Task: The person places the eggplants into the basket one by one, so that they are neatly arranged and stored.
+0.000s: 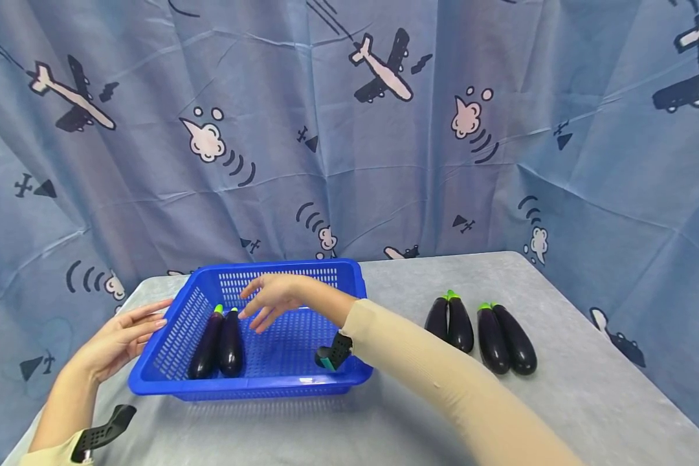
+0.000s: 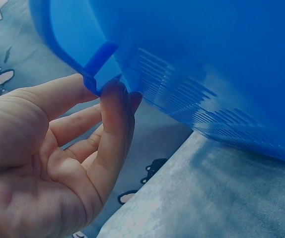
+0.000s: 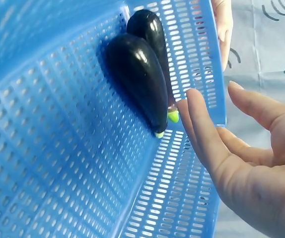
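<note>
A blue perforated basket (image 1: 250,388) stands on the grey table. Two dark purple eggplants (image 1: 206,346) (image 1: 231,343) lie side by side in its left half, green stems pointing away from me. My right hand (image 1: 270,299) hovers over the basket just above their stems with its fingers spread, holding nothing. In the right wrist view the right hand (image 3: 242,158) is a short way from the eggplants (image 3: 137,74). My left hand (image 1: 125,333) rests with straight fingers against the basket's left rim. In the left wrist view its fingertips (image 2: 115,94) touch the rim of the basket (image 2: 207,59).
Several more eggplants (image 1: 460,323) (image 1: 503,340) lie in two pairs on the table right of the basket. A blue curtain printed with planes hangs close behind. The table's right edge (image 1: 646,382) runs diagonally. The basket's right half holds nothing.
</note>
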